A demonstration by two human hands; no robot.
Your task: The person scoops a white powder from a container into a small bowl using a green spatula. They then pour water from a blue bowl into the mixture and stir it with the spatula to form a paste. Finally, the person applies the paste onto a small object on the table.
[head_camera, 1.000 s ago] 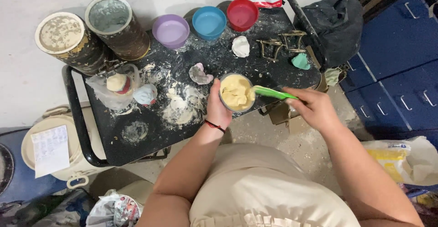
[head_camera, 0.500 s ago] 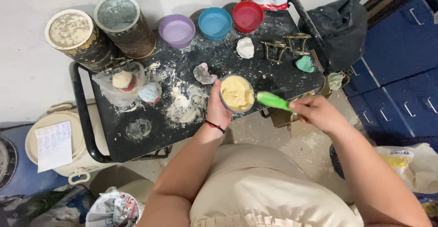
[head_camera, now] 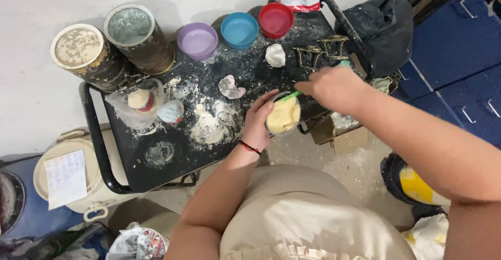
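Black and dusted with white powder, the cart top (head_camera: 172,155) is filling the middle of the concrete floor, and we're sweeping across it from the left. Down at the left edge a cream lidded bucket (head_camera: 62,179) is sitting on the floor with a slip of paper on it. Up top, two paint-crusted tins (head_camera: 112,46) are standing side by side, and a clear bag (head_camera: 138,106) is slumping just below them. Moving along, three small bowls are lining the far edge: purple (head_camera: 197,40), blue (head_camera: 239,30), red (head_camera: 276,20).

Now the action. The left hand (head_camera: 259,121) is curling around the near-left side of a small cup of pale yellow paste (head_camera: 283,116), fingers wrapped on its wall, steadying it at the cart's front edge. The right hand (head_camera: 334,87) is coming in from the upper right, closed in a fist on a green spatula (head_camera: 288,97). The handle is running diagonally, from the fist down-left into the cup, with the blade end seemingly dipping into the paste, though the knuckles are covering much of it. So the cup is sitting between the two hands, touching the left, just below and left of the right.

Further right, a black bag (head_camera: 386,30) is hanging off the cart handle, with blue drawers (head_camera: 459,51) beyond.
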